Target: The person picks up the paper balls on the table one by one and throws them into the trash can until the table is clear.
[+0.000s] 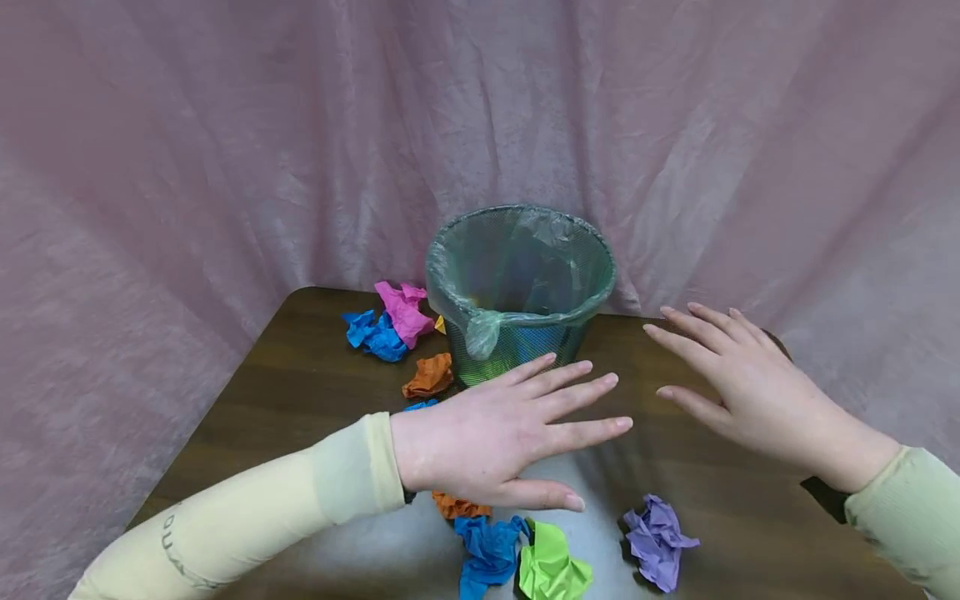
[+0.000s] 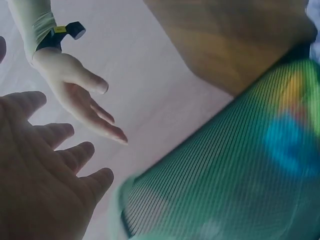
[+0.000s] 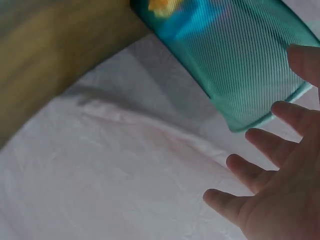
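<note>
Left hand [image 1: 506, 437], right hand [image 1: 757, 392]: empty, fingers spread; round green mesh bin [image 1: 543, 319]: could tip if fingertips knock it.

A dusty-pink, creased fabric curtain [image 1: 480, 100] is hanging from nine through twelve to three o'clock; toward six, a dark-brown, wood-grained table [image 1: 285, 400] with rounded corners is reflecting a whitish patch of light [image 1: 382, 546].

Tabletop [image 1: 352, 554] glare; wrist views blurry.

A bin [image 1: 525, 319] stands on the table [image 1: 285, 400]; curtain [image 1: 480, 100] behind; paper balls [image 1: 405, 312] inside, left of and before it.
</note>
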### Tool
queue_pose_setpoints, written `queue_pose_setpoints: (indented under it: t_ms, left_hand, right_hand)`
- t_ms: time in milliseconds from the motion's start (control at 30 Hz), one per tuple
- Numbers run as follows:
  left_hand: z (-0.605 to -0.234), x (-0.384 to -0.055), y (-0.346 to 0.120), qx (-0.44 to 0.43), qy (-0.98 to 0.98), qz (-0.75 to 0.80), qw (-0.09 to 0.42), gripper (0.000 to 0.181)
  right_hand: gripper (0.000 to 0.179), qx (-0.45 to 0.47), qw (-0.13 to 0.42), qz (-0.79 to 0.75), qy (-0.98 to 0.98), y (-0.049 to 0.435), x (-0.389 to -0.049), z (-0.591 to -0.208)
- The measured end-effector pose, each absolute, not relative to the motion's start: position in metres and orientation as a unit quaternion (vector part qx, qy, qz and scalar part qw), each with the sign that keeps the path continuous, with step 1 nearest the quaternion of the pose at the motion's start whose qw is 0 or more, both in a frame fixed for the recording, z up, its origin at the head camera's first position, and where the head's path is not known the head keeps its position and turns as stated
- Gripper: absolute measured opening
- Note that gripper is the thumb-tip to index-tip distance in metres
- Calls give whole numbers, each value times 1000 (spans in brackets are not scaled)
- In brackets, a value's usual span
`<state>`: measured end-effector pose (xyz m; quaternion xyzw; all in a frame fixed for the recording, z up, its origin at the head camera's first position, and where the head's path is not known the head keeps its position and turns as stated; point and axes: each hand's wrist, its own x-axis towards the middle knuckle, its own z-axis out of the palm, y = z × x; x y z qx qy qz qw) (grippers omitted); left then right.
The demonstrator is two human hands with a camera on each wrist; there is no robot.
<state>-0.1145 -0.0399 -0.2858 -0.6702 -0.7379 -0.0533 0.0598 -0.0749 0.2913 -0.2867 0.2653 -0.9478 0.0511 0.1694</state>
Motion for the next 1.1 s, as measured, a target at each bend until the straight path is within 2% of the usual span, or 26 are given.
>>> queue_pose_setpoints:
  t_ms: [200,533,833,1100]
  left_hand:
    - [-327,-107,-44,-663,-745,-53,45,75]
    - [-382,-89,-52,-656,-754,-29,26,75]
    - [-402,-78,-56,-657,-754,-24,3,73]
    - [-408,-74,-54,-655,-755,-15,-2,73]
  right_hand:
    - [78,261,169,72,-948,289,-55,-324]
    - [78,256,132,84,-954,278,-22,-374]
    - [92,280,86,59,-954,271,5,-410]
    - [100,290,84,63,-951,275,17,-435]
